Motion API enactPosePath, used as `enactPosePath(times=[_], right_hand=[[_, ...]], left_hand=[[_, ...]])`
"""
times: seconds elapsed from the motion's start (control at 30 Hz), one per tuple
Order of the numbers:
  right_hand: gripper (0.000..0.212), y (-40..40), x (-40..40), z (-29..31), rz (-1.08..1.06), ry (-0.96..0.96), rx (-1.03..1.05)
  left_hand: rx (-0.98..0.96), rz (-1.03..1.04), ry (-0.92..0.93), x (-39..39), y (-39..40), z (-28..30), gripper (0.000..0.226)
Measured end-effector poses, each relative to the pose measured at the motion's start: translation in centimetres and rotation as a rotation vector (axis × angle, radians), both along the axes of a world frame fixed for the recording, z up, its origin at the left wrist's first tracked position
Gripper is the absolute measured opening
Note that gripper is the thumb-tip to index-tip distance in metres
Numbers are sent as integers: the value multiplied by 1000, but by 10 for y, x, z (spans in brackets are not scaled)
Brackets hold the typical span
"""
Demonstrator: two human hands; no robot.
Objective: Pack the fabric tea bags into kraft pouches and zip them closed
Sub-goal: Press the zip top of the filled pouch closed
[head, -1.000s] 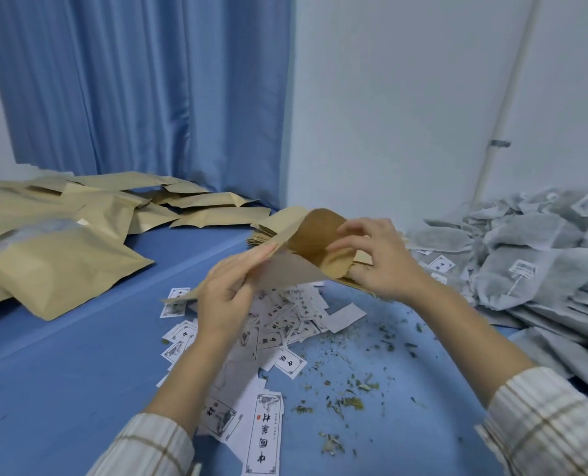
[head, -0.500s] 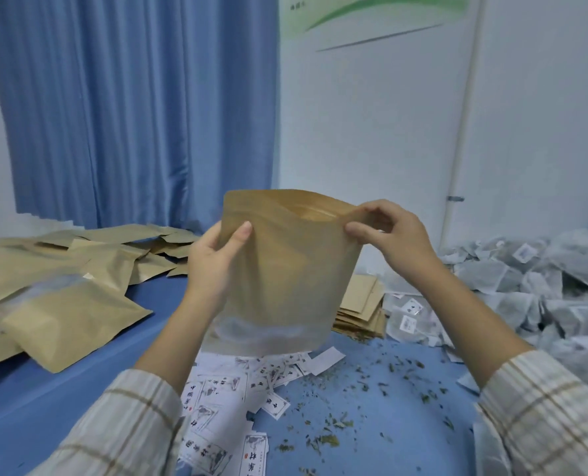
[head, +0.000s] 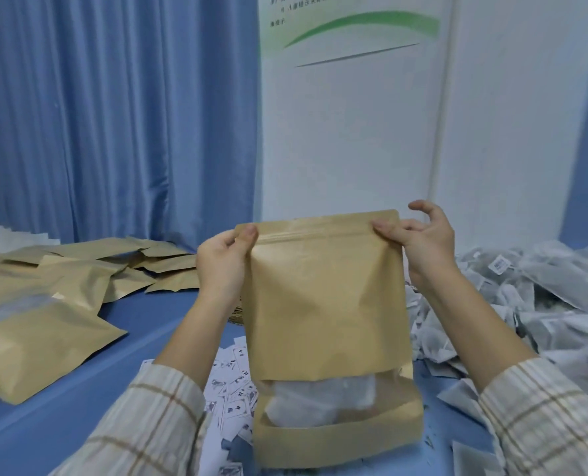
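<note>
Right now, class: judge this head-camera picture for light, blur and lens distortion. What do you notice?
Head view: light is soft and even, without hard shadows; the pouch held up by the left hand and right hand is fairly sharp; the tea bags at the right edge are smeared; wide-angle bending curves the curtain.

A small packing workroom is shown. A table covered in blue cloth (head: 62,389) is loaded with flat brown kraft paper pouches (head: 79,269) on the left, a heap of grey fabric tea bags (head: 543,304) on the right and small white printed paper tags (head: 230,376) in the middle. Pleated blue curtains (head: 114,115) and a white printed wall notice (head: 351,32) are seen behind.
</note>
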State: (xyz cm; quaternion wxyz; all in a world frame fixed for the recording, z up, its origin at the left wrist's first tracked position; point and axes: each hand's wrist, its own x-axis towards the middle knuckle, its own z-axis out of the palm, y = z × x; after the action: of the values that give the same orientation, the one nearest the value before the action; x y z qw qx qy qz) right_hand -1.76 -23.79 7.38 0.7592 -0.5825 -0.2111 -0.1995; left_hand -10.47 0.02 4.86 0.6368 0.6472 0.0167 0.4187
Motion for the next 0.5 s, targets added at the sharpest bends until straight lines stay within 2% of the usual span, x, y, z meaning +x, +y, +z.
enactPosePath(times=[0.17, 0.27, 0.3, 0.37, 0.43, 0.5], right_hand=[[46, -13, 10, -11, -99, 48, -68], [45, -10, 10, -7, -298, -11, -348], [45, -6, 9, -4, -437, -90, -502], [37, 9, 0, 4, -686, -397, -709], [28, 33, -14, 11, -674, -730, -797], [45, 54, -25, 12, -651, -861, -1031]], left_hand=[[5, -80, 32, 7, -25, -9, 48], [-59, -193, 73, 12, -38, -19, 41], [-70, -195, 71, 14, -41, -21, 38], [-73, -149, 46, 18, -47, -23, 37], [-48, -119, 18, 20, -55, -21, 37], [-26, -137, 5, 19, -63, -18, 26]])
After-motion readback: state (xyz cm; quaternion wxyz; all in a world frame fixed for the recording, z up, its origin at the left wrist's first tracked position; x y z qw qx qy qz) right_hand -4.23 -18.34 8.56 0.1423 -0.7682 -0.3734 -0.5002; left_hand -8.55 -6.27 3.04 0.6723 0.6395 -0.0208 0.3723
